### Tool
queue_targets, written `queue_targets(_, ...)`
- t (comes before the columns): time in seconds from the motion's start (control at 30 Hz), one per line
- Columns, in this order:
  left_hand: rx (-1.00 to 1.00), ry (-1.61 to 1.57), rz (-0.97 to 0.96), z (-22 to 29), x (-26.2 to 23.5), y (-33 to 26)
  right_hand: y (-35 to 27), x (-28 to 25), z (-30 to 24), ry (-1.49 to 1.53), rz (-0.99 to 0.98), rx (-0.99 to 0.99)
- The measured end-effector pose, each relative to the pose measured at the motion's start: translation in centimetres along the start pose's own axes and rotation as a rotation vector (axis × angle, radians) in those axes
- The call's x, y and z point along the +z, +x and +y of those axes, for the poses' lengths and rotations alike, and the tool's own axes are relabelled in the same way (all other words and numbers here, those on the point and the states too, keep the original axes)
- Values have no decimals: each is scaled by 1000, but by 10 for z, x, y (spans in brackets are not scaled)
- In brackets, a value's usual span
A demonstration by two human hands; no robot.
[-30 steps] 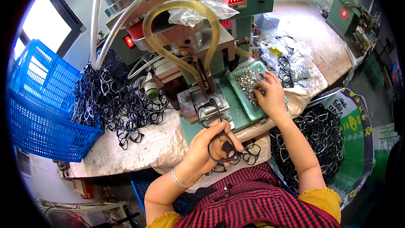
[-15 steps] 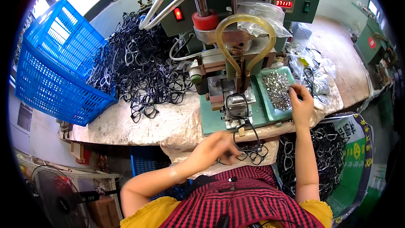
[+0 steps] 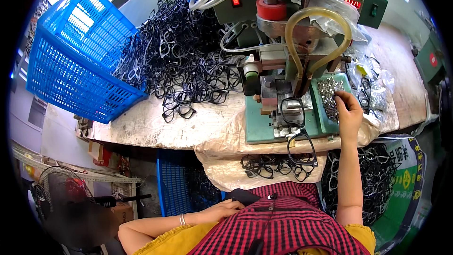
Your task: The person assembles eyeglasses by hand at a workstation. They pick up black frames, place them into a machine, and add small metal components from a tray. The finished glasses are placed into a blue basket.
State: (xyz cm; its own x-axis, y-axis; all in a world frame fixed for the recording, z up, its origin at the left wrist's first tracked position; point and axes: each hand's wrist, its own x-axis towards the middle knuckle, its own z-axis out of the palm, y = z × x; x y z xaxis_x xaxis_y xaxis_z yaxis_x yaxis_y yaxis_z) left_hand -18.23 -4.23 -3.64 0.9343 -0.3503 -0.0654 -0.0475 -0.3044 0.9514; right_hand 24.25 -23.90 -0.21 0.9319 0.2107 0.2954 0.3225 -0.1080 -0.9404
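Note:
My right hand [image 3: 350, 111] is over the green tray [image 3: 347, 81], thumb and fingertips closed together at the heap of small shiny metal pieces [image 3: 329, 95]. What the pinch holds is too small to make out. My left hand [image 3: 226, 209] lies flat against my waist at the checked apron [image 3: 278, 212], fingers stretched and tips partly hidden, with nothing seen in it. A black eyeglass frame [image 3: 309, 150] sits at the bench press [image 3: 296, 87] under its head, one rim at the fixture and the other hanging past the base's front edge.
Loose black eyeglass frames [image 3: 184, 61] are heaped left of the press, beside a tipped blue basket [image 3: 80, 71]. More frames [image 3: 264, 165] lie on brown paper [image 3: 217, 156] before me. A sack of frames [image 3: 363, 174] stands right, a blue crate [image 3: 172, 179] below, a fan [image 3: 61, 193] lower left.
My left hand has drawn back from beside the hanging eyeglass frame to my waist. My right hand stays at the tray, fingertips now closer together. The whole view has shifted.

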Motion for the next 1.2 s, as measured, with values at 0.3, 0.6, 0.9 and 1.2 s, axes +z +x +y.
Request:
queue_targets(0.3, -725, 372, -300, 78, -137, 57, -26, -34, 15, -192, 140, -2)
queue_targets(0.6, -482, 1306, 1028, -93, -263, 5, -25, 9, -71, -60, -149, -199)
queue_targets(0.9, -301, 1112, 1335, -60, -229, 40, -18, 62, -78, 329, -89, -151)
queue_targets(1.2, 590, 322, 1080, 149, -176, 199, -21, 67, -108, 658, -266, 156)
